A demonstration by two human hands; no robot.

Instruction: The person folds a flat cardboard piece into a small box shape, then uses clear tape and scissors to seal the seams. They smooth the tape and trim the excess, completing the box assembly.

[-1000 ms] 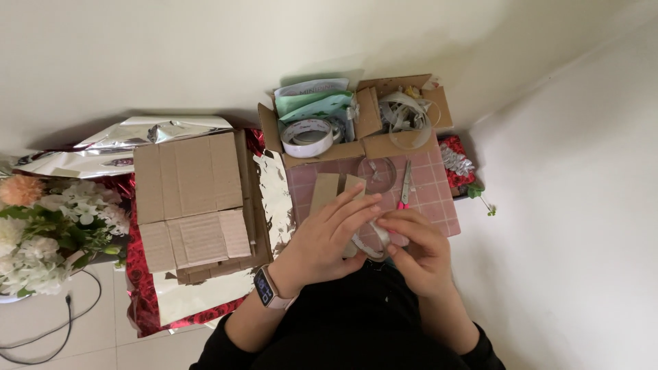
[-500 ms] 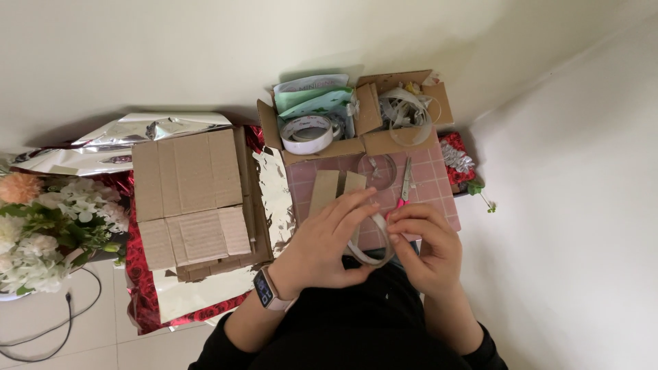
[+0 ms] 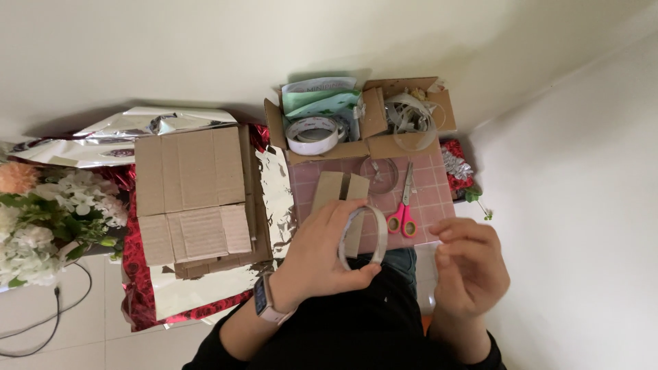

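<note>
The left hand grips a tape roll above the lap, near the pink cutting mat; the right hand pinches its fingers, perhaps on a strand I cannot see, which could stick to itself. Counted: three tape rolls, one pair of pink scissors, two cardboard strips

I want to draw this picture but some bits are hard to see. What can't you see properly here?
All in the head view:
- Tape roll: the left hand covers its near side.
- Right hand: whether a tape end sits between its fingertips is too small to tell.
- Open cardboard box: its contents overlap in a jumble.
- Flowers: cut off by the left edge.
- Pink cutting mat: its near edge is hidden by the hands.
</note>
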